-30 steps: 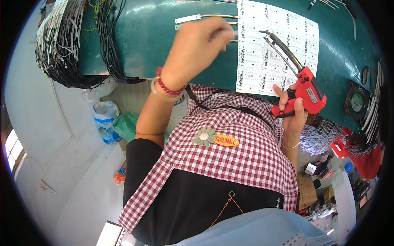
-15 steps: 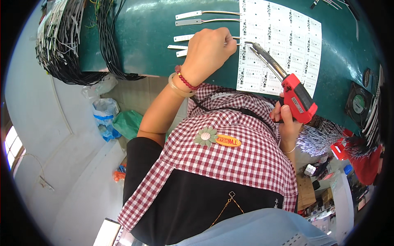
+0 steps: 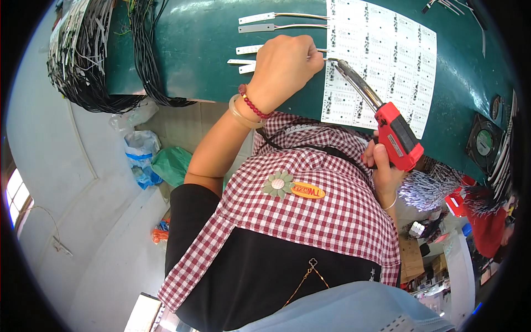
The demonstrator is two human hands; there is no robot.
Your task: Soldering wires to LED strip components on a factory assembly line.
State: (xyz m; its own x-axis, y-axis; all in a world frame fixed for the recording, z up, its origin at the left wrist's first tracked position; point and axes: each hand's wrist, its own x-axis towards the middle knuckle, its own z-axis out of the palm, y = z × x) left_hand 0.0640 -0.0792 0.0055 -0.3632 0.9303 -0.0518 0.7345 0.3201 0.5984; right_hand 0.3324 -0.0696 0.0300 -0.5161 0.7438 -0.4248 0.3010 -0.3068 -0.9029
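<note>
My left hand [image 3: 289, 63] is closed in a pinch at the left edge of a white printed circuit board panel [image 3: 381, 61]. A thin wire [image 3: 326, 58] shows just past its fingertips. Under and beside this hand lie narrow white strips [image 3: 246, 50] with holes; its knuckles hide part of them. My right hand [image 3: 381, 163] grips a red and black soldering gun [image 3: 399, 135], whose long metal nose points up and left. The dark tip [image 3: 333, 60] is at the panel's left edge, close to the left fingertips. Whether it touches the wire I cannot tell.
On the green table [image 3: 210, 55], two more strips [image 3: 257, 24] with wires reach the panel farther back. Bundles of black cables [image 3: 146, 61] hang over the left edge. A dark round-centred spool [image 3: 484, 141] and white-tipped wire bunches [image 3: 423, 188] sit at the right.
The soldering gun has shifted slightly left, its tip now nearer my left fingertips and the panel's edge. My left hand keeps its pinch, having moved a little to the right with the panel.
</note>
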